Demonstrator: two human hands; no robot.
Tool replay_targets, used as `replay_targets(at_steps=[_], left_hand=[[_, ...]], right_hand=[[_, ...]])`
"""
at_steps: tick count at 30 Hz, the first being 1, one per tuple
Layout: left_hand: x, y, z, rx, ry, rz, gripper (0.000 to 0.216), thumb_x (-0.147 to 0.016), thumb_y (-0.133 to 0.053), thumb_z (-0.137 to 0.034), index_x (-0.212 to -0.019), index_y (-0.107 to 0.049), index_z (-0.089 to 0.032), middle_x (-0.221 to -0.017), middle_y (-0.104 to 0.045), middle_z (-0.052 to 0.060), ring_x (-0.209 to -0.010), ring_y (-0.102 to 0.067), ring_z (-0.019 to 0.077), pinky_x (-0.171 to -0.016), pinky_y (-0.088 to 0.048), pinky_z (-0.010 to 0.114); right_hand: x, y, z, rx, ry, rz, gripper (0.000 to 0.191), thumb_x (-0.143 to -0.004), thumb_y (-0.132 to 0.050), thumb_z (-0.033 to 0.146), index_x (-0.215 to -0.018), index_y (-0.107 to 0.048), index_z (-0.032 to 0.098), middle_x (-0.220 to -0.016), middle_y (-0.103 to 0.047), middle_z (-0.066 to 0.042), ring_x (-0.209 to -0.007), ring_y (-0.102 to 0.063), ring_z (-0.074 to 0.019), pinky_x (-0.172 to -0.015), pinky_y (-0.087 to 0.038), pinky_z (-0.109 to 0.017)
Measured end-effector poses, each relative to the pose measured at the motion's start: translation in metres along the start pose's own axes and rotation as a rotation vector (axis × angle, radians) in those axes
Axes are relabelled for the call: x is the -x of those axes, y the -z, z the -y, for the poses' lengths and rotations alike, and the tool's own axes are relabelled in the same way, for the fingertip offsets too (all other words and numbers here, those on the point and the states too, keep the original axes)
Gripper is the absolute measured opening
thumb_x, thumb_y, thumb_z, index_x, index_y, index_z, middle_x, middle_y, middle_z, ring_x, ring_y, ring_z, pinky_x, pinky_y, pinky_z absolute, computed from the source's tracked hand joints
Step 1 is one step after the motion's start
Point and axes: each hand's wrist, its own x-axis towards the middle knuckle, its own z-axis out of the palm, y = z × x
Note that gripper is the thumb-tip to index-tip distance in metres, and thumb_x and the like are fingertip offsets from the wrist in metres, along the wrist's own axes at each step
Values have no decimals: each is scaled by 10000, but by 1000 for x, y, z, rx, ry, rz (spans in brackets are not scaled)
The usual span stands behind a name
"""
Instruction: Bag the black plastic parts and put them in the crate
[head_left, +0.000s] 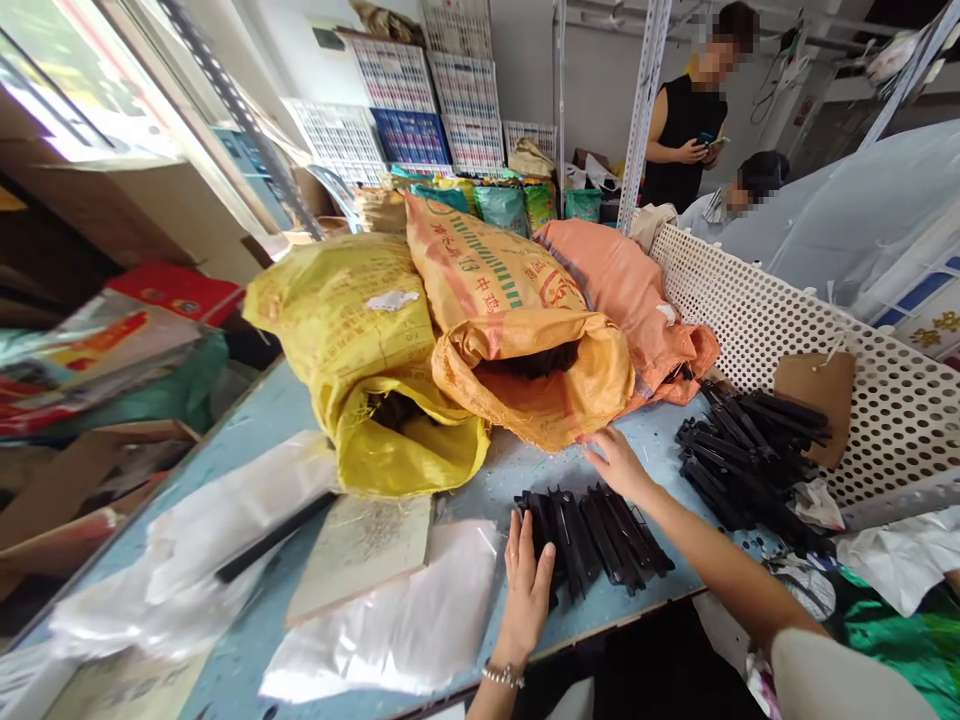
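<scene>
My left hand (527, 577) rests with fingers stretched out against the left end of a row of long black plastic pieces (592, 540), which lie side by side near the table's front edge. My right hand (616, 462) reaches over behind the row, its fingers extended at the lower rim of an open orange woven sack (510, 265); whether they touch the rim I cannot tell. Dark contents show inside that sack's mouth. To its left lies a yellow woven sack (352, 320), also open. A messy heap of similar black pieces (750, 450) lies to the right.
Clear plastic bags (390, 620), a flat board (360, 550) and a dark strip (274, 540) lie on the blue table (232, 440). A perforated white panel (810, 340) borders the right side. Behind the orange sack lies a salmon-coloured sack (622, 290). Two people are in the background.
</scene>
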Motion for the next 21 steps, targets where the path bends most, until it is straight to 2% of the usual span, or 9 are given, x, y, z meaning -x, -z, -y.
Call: replay_targets(at_steps=[3, 6, 9, 11, 13, 16, 21], left_hand=[[0, 3, -4, 41, 47, -38, 655, -1013, -384, -544, -1595, -253, -271, -1716, -108, 48, -1586, -57, 258, -1290, -97, 505], [-1, 2, -7, 34, 62, -58, 669, -1014, -371, -546, -1597, -244, -242, -1712, -122, 69, -1586, -56, 262, -1291, -79, 511], [-2, -4, -6, -26, 54, -58, 656, -1013, -380, -533, -1593, -254, -252, -1706, -148, 83, -1582, -97, 280, -1282, -85, 551], [-2, -8, -5, -85, 30, -91, 645, -1009, -396, -525, -1585, -274, -261, -1698, -181, 96, -1575, -132, 297, -1271, -103, 580], [-2, -11, -4, -123, 7, -111, 648, -1007, -403, -521, -1585, -271, -260, -1693, -192, 107, -1573, -142, 302, -1266, -117, 589], [-2, -11, -4, -102, 20, -74, 639, -1015, -387, -510, -1590, -252, -267, -1698, -174, 101, -1577, -127, 285, -1270, -114, 574], [-4, 0, -6, -13, 55, -14, 621, -1009, -396, -525, -1564, -317, -257, -1685, -208, 98, -1569, -161, 282, -1280, -114, 545]], right_hand=[[-75, -11, -5, 48, -48, 12, 317, -939, -608, 226, -1251, -634, 181, -1242, -594, -148, -1224, -548, -280, -1075, -460, -450], [-142, -28, -11, 76, -113, 8, 510, -936, -592, 219, -1435, -509, 157, -1485, -425, -205, -1354, -450, -333, -1127, -396, -492], [-190, -40, -15, 62, -172, 6, 603, -920, -587, 182, -1504, -435, 183, -1628, -246, -195, -1423, -391, -354, -1127, -391, -492], [-209, -43, -17, 30, -206, 10, 555, -909, -578, 156, -1456, -503, 209, -1632, -279, -175, -1407, -431, -349, -1119, -402, -492], [-215, -41, -19, -14, -236, 5, 485, -913, -547, 149, -1389, -572, 236, -1594, -382, -155, -1366, -493, -334, -1111, -415, -498], [-201, -31, -24, -97, -258, -22, 440, -926, -483, 153, -1337, -611, 245, -1513, -506, -139, -1318, -550, -315, -1108, -426, -504], [-132, 5, -31, -306, -252, -104, 380, -921, -471, 197, -1270, -620, 211, -1360, -633, -111, -1285, -586, -256, -1128, -438, -440]])
